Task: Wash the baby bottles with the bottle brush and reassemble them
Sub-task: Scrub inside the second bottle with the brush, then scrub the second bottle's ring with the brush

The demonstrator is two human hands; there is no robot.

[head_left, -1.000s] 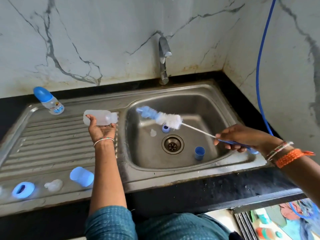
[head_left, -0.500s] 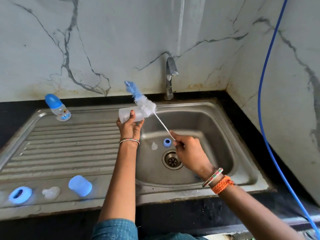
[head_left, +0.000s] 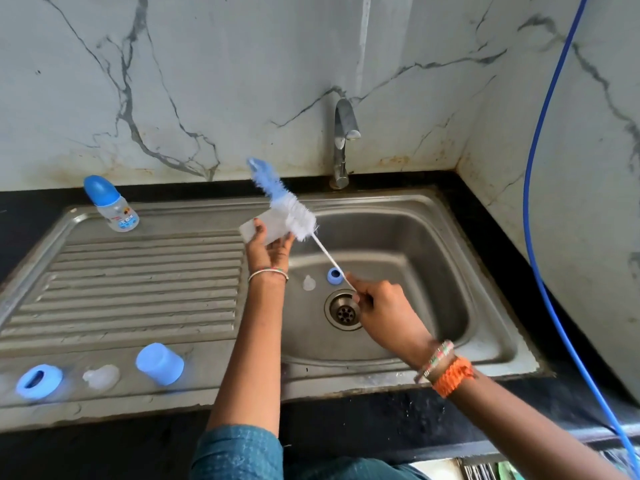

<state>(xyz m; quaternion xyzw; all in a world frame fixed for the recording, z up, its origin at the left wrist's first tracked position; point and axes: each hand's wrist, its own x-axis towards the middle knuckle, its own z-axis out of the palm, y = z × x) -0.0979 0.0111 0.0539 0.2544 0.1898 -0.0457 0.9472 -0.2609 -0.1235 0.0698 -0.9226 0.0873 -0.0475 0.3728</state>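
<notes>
My left hand (head_left: 268, 252) grips a clear open bottle body (head_left: 258, 227), held on its side above the sink's left rim. My right hand (head_left: 384, 315) holds the thin handle of the bottle brush (head_left: 289, 211). Its white and blue bristle head lies across the bottle's right end, outside it, tip pointing up and left. A blue screw ring (head_left: 335, 275) and a clear teat (head_left: 309, 283) lie in the basin. On the front of the drainboard lie a blue ring (head_left: 38, 381), a teat (head_left: 101, 376) and a blue cap (head_left: 160, 363). An assembled bottle (head_left: 111, 204) stands at the back left.
The steel sink (head_left: 426, 244) has a drain (head_left: 343, 310) in the middle and a closed tap (head_left: 343, 140) behind it. The ribbed drainboard (head_left: 138, 282) lies to the left. A blue hose (head_left: 540, 202) hangs along the right marble wall.
My right hand swung the brush from over the basin up and left to the bottle. My left hand carried the bottle right, to the basin's rim. In the last half second little changed.
</notes>
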